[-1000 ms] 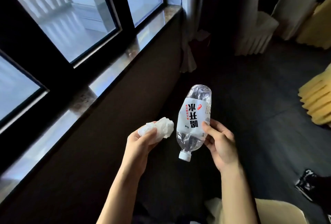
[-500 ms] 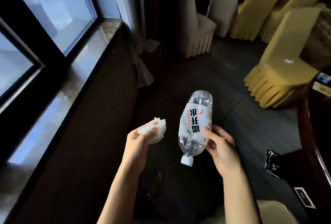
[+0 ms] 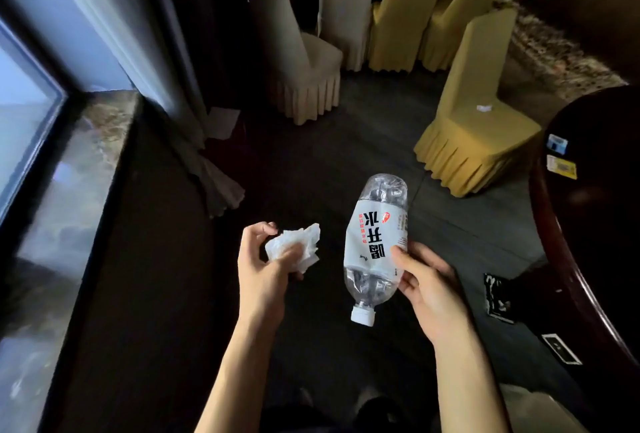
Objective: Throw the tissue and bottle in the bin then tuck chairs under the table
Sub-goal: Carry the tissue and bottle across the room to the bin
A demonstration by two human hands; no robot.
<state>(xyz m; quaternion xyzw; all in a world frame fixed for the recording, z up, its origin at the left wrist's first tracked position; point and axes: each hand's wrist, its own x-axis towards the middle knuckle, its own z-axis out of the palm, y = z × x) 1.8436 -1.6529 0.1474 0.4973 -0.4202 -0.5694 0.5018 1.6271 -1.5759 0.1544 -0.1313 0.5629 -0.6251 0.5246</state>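
Observation:
My left hand (image 3: 265, 270) grips a crumpled white tissue (image 3: 298, 247) at chest height. Beside it my right hand (image 3: 429, 287) holds a clear plastic bottle (image 3: 375, 242) with a white label, turned upside down so its white cap points toward me. Both are held above the dark floor. A yellow-covered chair (image 3: 478, 114) stands on the floor at the right, next to the round dark table (image 3: 588, 224). No bin shows in this view.
A white-covered chair (image 3: 304, 69) and several more yellow-covered chairs (image 3: 398, 17) stand at the back. A window sill (image 3: 69, 197) and a curtain (image 3: 166, 69) run along the left. A dark crumpled object (image 3: 498, 297) lies on the floor by the table.
My view has swung to the right, away from the window, bringing the chairs and the table edge into sight. Both hands keep their hold on the tissue and bottle.

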